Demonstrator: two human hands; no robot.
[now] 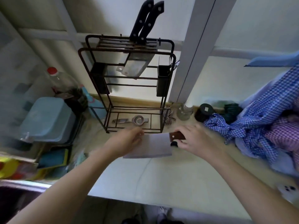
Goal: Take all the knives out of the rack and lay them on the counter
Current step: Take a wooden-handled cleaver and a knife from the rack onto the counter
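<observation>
A black wire rack point(97, 75) stands on the counter point(161, 178) against the wall. Two cleavers with black handles point(146, 21) still sit in its top slots, their wide blades point(135, 65) hanging down inside. In front of the rack a third cleaver lies flat on the counter, its blade point(153, 147) pointing left. My right hand point(195, 139) is closed around its brown wooden handle point(176, 136). My left hand point(127, 141) rests on the blade's left end, fingers loosely spread.
A small metal strainer point(137, 121) lies on the rack's base. Left are a light blue tub point(48, 118) and a red-capped bottle point(61, 81). Right are a glass jar point(184, 112), a black lid point(204, 111), checked cloths point(267, 120) and a phone point(289, 190).
</observation>
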